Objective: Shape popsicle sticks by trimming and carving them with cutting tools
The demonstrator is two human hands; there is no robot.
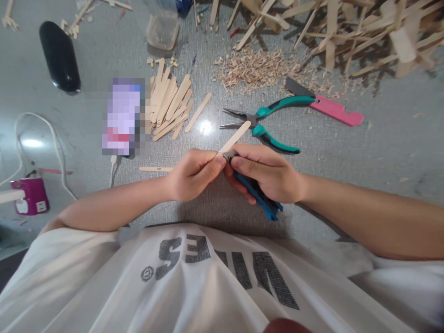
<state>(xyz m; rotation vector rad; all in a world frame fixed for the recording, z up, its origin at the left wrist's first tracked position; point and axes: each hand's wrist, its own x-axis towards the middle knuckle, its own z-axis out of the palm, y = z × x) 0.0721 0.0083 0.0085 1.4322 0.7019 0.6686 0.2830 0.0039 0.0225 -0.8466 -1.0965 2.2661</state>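
Two hands mid-frame: left hand [192, 173] pinches the low end of a wooden stick [239, 134], fingers curled in; right hand [277, 178] is wrapped around a blue-handled tool [258, 190], metal head at that same end. One see-through container [163, 32] up top, contents can't be made out. Fingers mostly hide the tool's bite. Blue item [183, 6] and wood heap [331, 34] cut off by top edge; phone [121, 113] pixelated. Stick tip overlaps pliers [262, 113] in view. Right of pink-handled knife [336, 111], grey tabletop [391, 152] runs to frame edge. White shirt [132, 273] bounds near side.
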